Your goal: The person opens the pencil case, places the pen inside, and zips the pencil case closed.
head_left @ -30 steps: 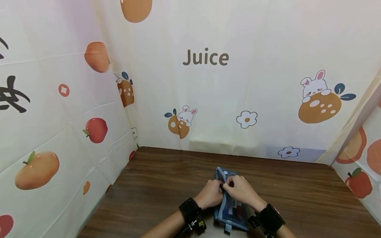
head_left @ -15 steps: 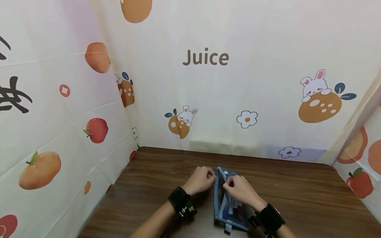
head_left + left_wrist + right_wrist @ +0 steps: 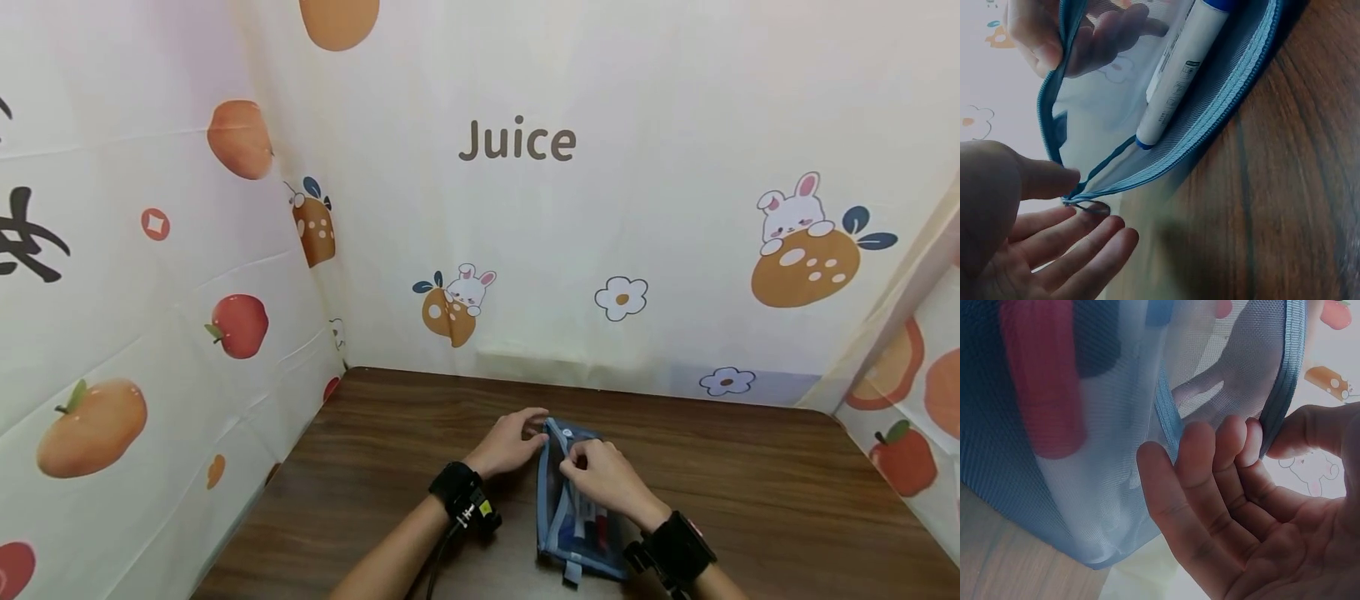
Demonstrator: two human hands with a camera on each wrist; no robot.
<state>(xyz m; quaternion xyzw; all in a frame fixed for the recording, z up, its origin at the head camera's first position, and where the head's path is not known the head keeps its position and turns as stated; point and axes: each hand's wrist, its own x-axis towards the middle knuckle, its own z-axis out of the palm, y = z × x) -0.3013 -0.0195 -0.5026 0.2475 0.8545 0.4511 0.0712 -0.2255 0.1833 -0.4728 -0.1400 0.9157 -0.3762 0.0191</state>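
Note:
A blue mesh pencil case (image 3: 581, 546) lies on the table with its long zipper undone and its mouth spread. My right hand (image 3: 607, 477) pinches one zippered edge (image 3: 1285, 381) between thumb and fingers. At the far end of the case is my left hand (image 3: 508, 442); its thumb touches the zipper's end and its fingers extend below, beside a small cord loop (image 3: 1099, 205). Inside lies a white marker (image 3: 1179, 75) with blue ends. Through the mesh, a red-capped marker (image 3: 1047, 381) shows next to a dark cap (image 3: 1097, 337).
The brown wood-grain table (image 3: 390, 450) extends around the case. A printed white curtain (image 3: 540, 225) stands behind it, with further printed curtains at both sides. Black camera bands sit on both wrists, and a cable hangs from the left band (image 3: 456, 490).
My left hand has let go of the case's mouth, moved away to the left, then come to its far end with fingers spreading. My right hand keeps its hold on the edge.

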